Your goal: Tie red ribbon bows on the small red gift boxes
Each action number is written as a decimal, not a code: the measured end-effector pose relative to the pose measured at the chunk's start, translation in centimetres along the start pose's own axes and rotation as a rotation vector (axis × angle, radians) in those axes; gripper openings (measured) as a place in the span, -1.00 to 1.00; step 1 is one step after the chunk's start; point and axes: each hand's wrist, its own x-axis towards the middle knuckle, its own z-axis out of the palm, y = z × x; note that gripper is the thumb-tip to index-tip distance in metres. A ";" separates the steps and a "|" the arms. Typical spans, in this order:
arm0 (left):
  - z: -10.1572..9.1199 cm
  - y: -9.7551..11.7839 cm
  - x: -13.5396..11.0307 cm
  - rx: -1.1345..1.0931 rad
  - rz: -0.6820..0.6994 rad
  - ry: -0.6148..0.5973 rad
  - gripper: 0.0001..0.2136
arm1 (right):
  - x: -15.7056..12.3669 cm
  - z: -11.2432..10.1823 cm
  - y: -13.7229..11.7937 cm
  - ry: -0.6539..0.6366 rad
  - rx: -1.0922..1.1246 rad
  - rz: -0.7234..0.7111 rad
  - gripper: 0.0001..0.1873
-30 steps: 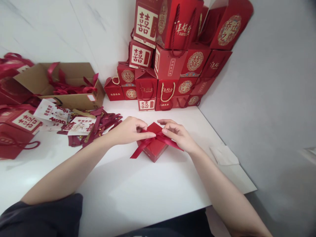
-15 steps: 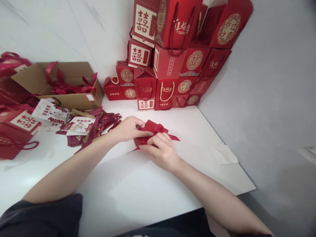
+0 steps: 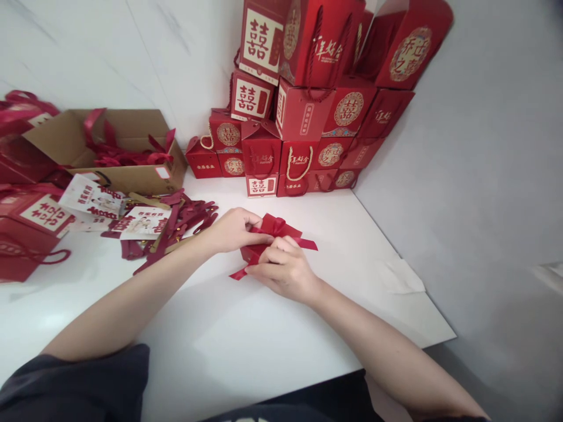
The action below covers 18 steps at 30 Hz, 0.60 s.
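A small red gift box [image 3: 271, 223] lies on the white table, with a red ribbon [image 3: 307, 243] tied in a bow on top. One ribbon tail sticks out to the right; another hangs toward the front left. My left hand [image 3: 235, 230] is closed at the bow's left side, thumb and finger pinching the ribbon. From the front, my right hand [image 3: 285, 269] is closed on the ribbon, its fingertips at the lower tail. Much of the box and the knot is hidden behind my fingers.
Stacked red gift boxes [image 3: 303, 111] stand against the back wall. At left are a cardboard box [image 3: 141, 179] of red ribbons, a heap of dark red strips [image 3: 185, 220], printed cards [image 3: 145, 223] and more red boxes [image 3: 26, 246]. A white sheet [image 3: 402, 275] lies by the right edge.
The front-left ribbon tail now shows longer, and the bow's loop stands up more. My right hand has shifted slightly left. My left hand stays at the bow.
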 end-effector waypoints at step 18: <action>-0.5 0.7 -0.3 0.006 -0.009 -0.040 -0.59 | 1.2 -4.7 1.5 0.019 0.418 0.333 -0.80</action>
